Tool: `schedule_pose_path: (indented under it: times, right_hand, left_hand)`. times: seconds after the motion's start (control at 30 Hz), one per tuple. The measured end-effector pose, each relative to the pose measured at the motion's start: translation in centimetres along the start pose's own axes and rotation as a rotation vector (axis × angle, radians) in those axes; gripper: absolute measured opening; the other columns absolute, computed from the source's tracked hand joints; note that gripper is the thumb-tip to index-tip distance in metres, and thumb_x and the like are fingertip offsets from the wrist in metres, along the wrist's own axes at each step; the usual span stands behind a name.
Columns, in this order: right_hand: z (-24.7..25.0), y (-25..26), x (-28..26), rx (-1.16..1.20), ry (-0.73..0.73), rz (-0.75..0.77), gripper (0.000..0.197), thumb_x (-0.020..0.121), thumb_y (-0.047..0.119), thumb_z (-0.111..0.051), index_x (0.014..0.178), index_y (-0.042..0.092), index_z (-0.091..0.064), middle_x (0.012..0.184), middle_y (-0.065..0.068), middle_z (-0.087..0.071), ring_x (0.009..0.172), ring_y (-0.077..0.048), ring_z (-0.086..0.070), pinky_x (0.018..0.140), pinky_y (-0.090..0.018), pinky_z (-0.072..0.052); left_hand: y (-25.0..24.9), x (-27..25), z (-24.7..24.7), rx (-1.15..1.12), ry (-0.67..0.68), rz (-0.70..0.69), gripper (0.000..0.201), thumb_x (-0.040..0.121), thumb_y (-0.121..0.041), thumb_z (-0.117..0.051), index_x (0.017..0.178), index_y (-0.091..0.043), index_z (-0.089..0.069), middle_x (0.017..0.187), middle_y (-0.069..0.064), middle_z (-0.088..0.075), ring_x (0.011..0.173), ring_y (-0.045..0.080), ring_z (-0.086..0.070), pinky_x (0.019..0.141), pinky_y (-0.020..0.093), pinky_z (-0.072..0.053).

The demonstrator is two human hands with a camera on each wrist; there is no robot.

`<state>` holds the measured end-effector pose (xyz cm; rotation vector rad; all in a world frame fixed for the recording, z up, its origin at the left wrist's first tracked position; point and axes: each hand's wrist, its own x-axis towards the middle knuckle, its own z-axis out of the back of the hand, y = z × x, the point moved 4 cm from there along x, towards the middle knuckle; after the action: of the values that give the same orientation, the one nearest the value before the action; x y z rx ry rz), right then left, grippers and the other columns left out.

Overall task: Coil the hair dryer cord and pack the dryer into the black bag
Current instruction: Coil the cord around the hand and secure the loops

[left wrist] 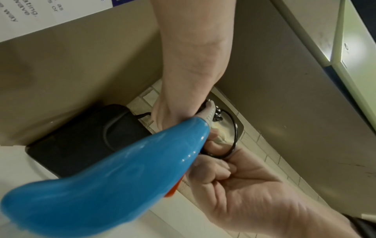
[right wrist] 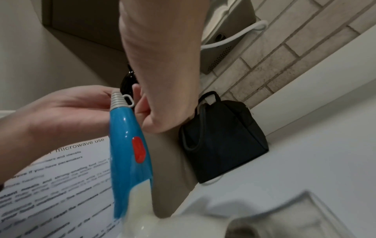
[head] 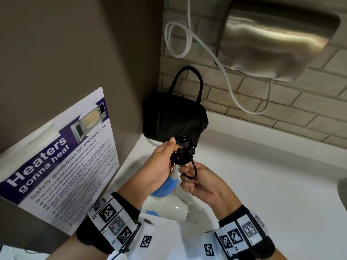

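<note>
My left hand [head: 165, 158] grips a black cord coil [head: 185, 149] with its plug, thumb on top. The hair dryer's blue handle [head: 166, 186] hangs below that palm, and its white body [head: 169, 205] lies lower, towards me. My right hand [head: 197, 182] pinches a loose loop of the cord [head: 194, 170] just below the coil. In the right wrist view the handle [right wrist: 128, 145] shows a red switch [right wrist: 138, 149]. The black bag [head: 174, 117] stands in the corner behind the hands, handles up; I cannot tell whether its top is open. The bag [left wrist: 81, 136] also shows behind the handle [left wrist: 114, 173].
A steel wall hand dryer [head: 272, 38] with a white cable [head: 225, 76] hangs over the brick-tiled wall. A poster on microwave use [head: 62, 162] leans at the left. The white counter [head: 262, 184] stretches to the right.
</note>
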<state>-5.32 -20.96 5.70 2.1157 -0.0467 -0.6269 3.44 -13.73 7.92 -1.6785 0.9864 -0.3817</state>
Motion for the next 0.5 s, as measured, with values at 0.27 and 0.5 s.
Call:
schedule_pose_path:
  times: [0.27,0.5]
  right_hand:
    - [0.4,2.8,-0.6,-0.473,-0.098,0.173,0.039,0.093,-0.008,-0.037,0.078,0.014,-0.066,0.057,0.004,-0.054,0.056,-0.007,-0.043,0.055,-0.02,-0.036]
    - [-0.2,2.3,-0.8,-0.488,-0.291,0.363,0.02,0.1,0.016,-0.038,0.108,0.013,-0.056,0.101,-0.01,-0.064,0.087,-0.014,-0.056,0.074,-0.025,-0.045]
  left_hand:
    - [0.6,0.5,0.2,-0.003,-0.025,-0.012,0.032,0.1,-0.028,-0.038,0.089,-0.013,-0.064,0.073,-0.001,-0.071,0.068,0.005,-0.067,0.071,0.017,-0.052]
    - [0.5,0.1,0.5,0.035,-0.046,0.019,0.031,0.099,-0.041,-0.039,0.099,-0.024,-0.065,0.091,-0.004,-0.075,0.094,0.012,-0.067,0.075,0.032,-0.052]
